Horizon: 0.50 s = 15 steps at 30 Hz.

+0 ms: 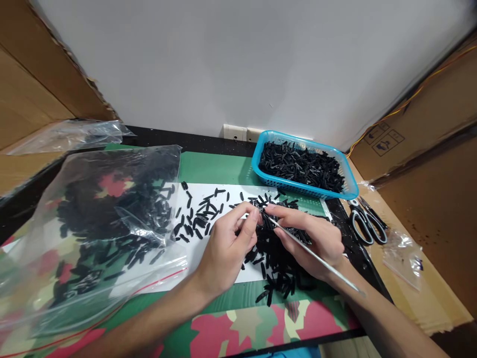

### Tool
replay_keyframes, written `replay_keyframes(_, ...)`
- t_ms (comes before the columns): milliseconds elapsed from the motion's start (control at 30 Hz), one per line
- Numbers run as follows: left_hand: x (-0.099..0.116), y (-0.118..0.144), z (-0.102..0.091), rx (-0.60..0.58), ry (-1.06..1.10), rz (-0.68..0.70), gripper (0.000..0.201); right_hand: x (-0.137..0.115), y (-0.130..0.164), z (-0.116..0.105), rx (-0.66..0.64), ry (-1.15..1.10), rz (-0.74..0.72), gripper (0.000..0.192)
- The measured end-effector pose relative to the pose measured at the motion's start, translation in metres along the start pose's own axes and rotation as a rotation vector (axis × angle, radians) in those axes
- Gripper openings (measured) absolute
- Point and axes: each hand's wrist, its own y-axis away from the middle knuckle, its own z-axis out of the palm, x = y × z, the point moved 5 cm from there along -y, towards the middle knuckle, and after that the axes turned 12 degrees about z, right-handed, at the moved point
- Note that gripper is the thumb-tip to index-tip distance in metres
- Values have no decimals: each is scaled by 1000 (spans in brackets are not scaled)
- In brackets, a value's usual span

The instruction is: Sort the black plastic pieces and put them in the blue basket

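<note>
My left hand (233,243) is closed in a pinch, its fingertips around a small black strip-like piece that is mostly hidden. Held like a pen in my right hand (311,238) is a slim silver metal stick (320,261) with a slightly flattened rear end. Its front tip meets the left fingertips. Below and behind both hands lies a dark pile of small black pieces (276,263). More loose black pieces (203,214) are scattered over white paper (219,271) to the left of the pile.
Behind my right hand a blue plastic basket (305,188) holds many black pieces. A clear zip bag (112,209) with black pieces lies at left. Scissors (365,223) and a small clear bag (402,258) rest at right. Cardboard (421,124) and a wall (179,64) surround the table.
</note>
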Motion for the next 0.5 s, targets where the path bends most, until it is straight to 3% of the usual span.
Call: replay_keyframes(500,3,1,-1,13,-38,11,35,4,-1,1,-52,9,28,11)
